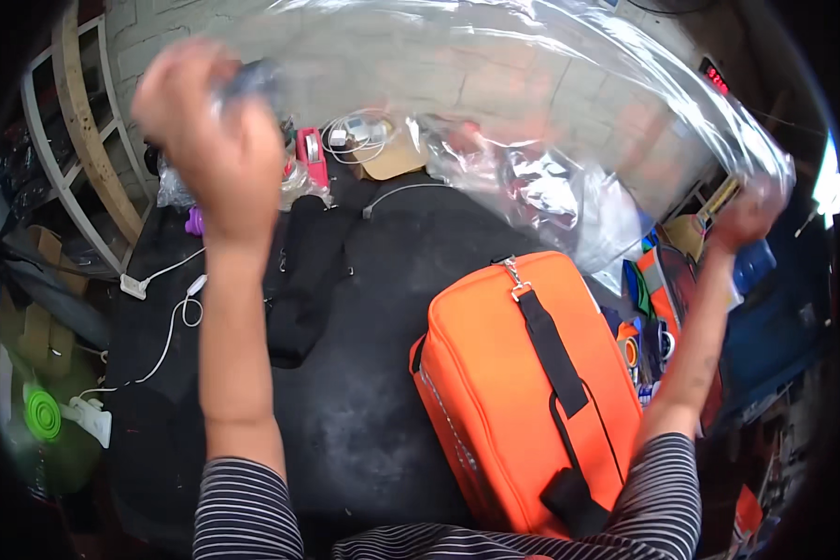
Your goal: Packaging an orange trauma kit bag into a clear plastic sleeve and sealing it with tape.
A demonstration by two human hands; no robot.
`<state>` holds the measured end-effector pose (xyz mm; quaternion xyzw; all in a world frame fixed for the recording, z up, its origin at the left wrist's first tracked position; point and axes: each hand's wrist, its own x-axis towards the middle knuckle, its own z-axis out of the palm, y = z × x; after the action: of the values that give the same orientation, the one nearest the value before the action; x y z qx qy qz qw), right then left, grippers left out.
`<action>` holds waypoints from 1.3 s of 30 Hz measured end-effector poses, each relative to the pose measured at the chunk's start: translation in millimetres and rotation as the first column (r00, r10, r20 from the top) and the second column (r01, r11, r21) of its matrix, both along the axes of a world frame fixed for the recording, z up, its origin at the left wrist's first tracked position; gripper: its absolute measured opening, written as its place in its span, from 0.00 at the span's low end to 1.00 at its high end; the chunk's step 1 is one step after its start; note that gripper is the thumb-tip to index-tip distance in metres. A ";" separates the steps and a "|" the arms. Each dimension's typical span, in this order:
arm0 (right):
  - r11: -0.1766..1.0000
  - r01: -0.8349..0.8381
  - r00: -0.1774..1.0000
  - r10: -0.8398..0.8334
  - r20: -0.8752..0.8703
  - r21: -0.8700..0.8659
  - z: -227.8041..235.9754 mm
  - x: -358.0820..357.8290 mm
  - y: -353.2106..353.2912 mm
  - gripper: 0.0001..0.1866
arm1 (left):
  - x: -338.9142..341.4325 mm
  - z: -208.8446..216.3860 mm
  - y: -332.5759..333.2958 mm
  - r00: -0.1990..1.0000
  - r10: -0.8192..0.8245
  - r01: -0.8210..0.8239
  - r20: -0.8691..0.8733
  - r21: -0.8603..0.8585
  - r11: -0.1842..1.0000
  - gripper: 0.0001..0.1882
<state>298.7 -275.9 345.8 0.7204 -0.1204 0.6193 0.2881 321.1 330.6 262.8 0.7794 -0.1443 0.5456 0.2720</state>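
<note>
A large clear plastic sheet (625,42), perhaps a bag, arcs across the top of the view, catching the light. At its right end my right hand (754,210) is closed on the plastic. Raised high at the upper left, my left hand (210,131) has curled fingers and is smeared by motion. A dark blurred patch shows between its thumb and fingers; the film's hazy edge seems to run to it. Below and between my arms, an orange bag (495,364) with black straps and a metal clip rests on the black table (373,420).
Crumpled clear plastic (569,196) lies along the table's far side, near a red tape dispenser (312,157) and a coiled white cable (355,135). Black cloth or strap (303,280) lies left of centre. A green coil (43,413) is at the left; colourful small items (649,345) sit at the right.
</note>
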 end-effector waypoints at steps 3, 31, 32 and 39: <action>0.952 -0.217 0.871 0.289 -0.397 0.215 -146.8 58.0 18.2 0.13 | -17.9 -147.9 -13.1 0.841 0.007 0.064 -0.542 0.113 0.992 0.34; 0.253 -0.468 -0.200 0.903 -0.381 0.847 102.0 -63.3 132.7 0.18 | 150.4 -218.2 -142.3 0.691 -0.129 0.154 -0.711 -0.030 0.988 0.24; 0.409 -0.438 0.031 0.897 -0.442 0.800 87.4 -57.4 131.8 0.15 | 161.3 -229.6 -109.1 0.611 -0.259 0.243 -0.748 -0.134 0.961 0.26; 0.969 -0.174 0.793 0.242 -0.560 0.173 12.4 36.3 25.9 0.21 | 157.9 -57.1 -63.6 0.872 -0.243 0.142 -0.426 -0.254 0.957 0.23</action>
<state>335.0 -249.9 358.2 0.8978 0.0177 0.3920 0.2000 479.0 267.0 205.7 0.8324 -0.0946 0.3315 0.4338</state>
